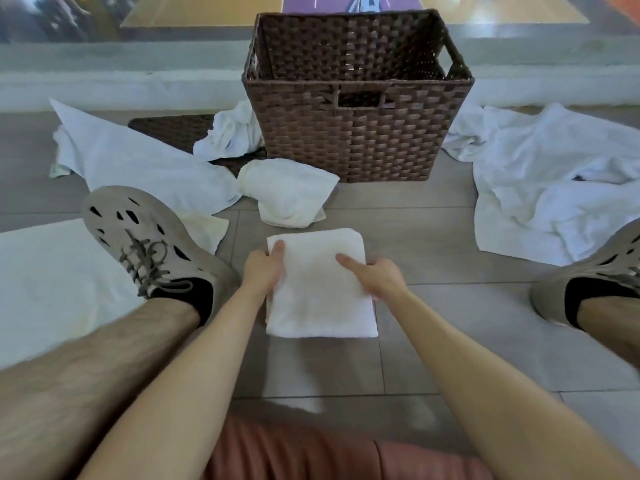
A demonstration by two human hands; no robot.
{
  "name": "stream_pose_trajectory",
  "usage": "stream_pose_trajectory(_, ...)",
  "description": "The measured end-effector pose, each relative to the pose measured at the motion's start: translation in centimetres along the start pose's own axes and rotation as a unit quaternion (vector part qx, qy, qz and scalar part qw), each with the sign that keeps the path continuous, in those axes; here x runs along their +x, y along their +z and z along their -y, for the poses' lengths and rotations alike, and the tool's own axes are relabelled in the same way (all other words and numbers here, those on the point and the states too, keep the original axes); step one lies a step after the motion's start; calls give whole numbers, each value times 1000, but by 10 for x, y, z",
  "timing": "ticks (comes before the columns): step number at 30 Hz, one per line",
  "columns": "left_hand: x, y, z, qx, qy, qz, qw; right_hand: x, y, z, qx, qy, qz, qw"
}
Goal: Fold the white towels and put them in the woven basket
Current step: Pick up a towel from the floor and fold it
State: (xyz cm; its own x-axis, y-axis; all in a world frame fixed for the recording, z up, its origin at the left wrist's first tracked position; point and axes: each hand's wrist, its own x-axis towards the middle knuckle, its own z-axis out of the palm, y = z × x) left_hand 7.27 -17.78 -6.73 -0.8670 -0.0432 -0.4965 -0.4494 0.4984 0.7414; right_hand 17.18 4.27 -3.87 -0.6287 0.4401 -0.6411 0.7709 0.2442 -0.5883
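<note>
A folded white towel (320, 299) lies on the tiled floor between my legs. My left hand (261, 270) grips its left edge, thumb on top. My right hand (375, 273) holds its right edge the same way. Straight ahead stands the brown woven basket (358, 140), and what I see of its inside looks empty. Unfolded white towels lie around it: a loosely rolled one (289, 192) in front of the basket, a crumpled one (230, 135) at its left side, a long one (138, 161) further left, and a large rumpled heap (550, 181) on the right.
My left shoe (149, 244) rests on the floor left of the folded towel, my right shoe (588, 275) at the far right. A flat white towel (55, 282) lies under my left leg. A dark woven lid (173, 131) lies left of the basket. A raised ledge (121, 74) runs behind.
</note>
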Motion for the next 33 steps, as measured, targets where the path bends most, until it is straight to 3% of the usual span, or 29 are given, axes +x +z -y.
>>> stream_pose_trajectory(5, 2, 6, 0, 76, -39, -6, 996, 15, -3, 7, 112, 44, 58, 991)
stream_pose_trajectory(8, 6, 8, -2, 15, -46, 4, 999, 16, -4, 5, 181, 51, 107, 976)
stream_pose_trajectory(10, 3, 3, -2, -106, -79, 26, 991, 12, -8, 8, 222, 24, 138, 965)
stream_pose_trajectory(12, -6, -5, -2, -232, -107, 114, 960, 4, -17, 15, 259, -14, 160, 953)
stream_pose_trajectory(15, -32, -15, -16, -343, -42, 262, 901, -11, -40, 29, 280, -77, 196, 937)
stream_pose_trajectory(17, -43, -19, -31, -375, 1, 310, 873, -22, -61, 40, 278, -112, 212, 930)
stream_pose_trajectory(19, -53, -22, -55, -354, 22, 288, 889, -35, -84, 49, 277, -141, 210, 927)
stream_pose_trajectory(22, -61, -27, -106, -302, 51, 179, 935, -63, -118, 66, 288, -185, 196, 919)
stream_pose_trajectory(24, -54, -28, -138, -285, 63, 129, 948, -89, -136, 83, 301, -221, 171, 912)
stream_pose_trajectory(26, -83, -37, -179, -238, 140, 88, 957, -110, -149, 104, 334, -240, 116, 904)
stream_pose_trajectory(30, -138, -58, -236, -121, 274, -47, 953, -142, -172, 155, 375, -263, 21, 889)
stream_pose_trajectory(33, -121, -66, -263, -107, 285, -99, 947, -143, -183, 176, 333, -275, 54, 900)
